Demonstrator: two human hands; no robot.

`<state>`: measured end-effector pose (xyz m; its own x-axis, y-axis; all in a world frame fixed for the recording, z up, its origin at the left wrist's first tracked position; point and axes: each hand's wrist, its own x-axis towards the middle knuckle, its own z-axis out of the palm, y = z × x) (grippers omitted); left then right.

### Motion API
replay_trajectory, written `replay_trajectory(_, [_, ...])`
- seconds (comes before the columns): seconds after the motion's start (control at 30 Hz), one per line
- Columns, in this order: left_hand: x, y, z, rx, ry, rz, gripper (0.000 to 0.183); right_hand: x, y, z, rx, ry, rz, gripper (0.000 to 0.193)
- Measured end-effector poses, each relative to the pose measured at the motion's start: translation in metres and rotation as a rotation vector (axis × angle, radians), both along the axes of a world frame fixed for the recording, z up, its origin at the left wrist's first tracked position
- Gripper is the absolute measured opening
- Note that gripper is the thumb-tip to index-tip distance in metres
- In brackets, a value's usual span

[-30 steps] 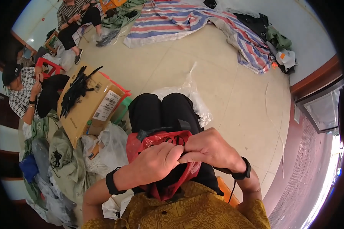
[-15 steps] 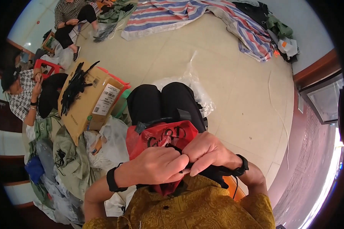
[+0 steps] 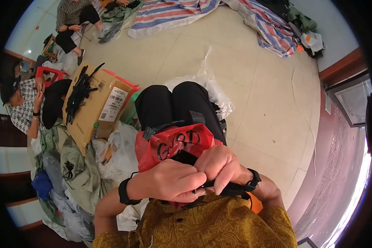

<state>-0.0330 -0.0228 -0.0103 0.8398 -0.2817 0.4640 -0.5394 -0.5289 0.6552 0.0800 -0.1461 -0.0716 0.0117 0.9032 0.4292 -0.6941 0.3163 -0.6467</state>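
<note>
Over my lap, my left hand (image 3: 169, 182) and my right hand (image 3: 220, 167) are closed close together. Between them they pinch a black strap (image 3: 184, 157), whose flat end shows above the knuckles. More black material runs out below my right hand. My fingers hide the exact spot where they grip. Beneath the hands, a red plastic bag (image 3: 153, 151) with black marks on it lies across my thighs. Along its upper edge runs a dark band (image 3: 173, 125). Both wrists wear black bands.
To my left stands a cardboard box (image 3: 111, 109) with a bundle of black straps (image 3: 80, 93) on top. Green garments (image 3: 82, 167) and clear plastic bags are heaped below it. Two people sit farther left. A striped sheet (image 3: 177, 16) covers the far floor; a white cord (image 3: 304, 111) lies right.
My hands stay together and have shifted slightly. More of the black strap's flat end shows above them, and more of the red bag's marked face is visible. The whole view has tilted slightly.
</note>
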Motion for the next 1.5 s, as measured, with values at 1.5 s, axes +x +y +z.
replay_trajectory(1.5, [0.008,-0.018,-0.012,0.003,0.029,0.086,0.04,0.006,-0.02,-0.015,0.138,-0.037,-0.314,0.028])
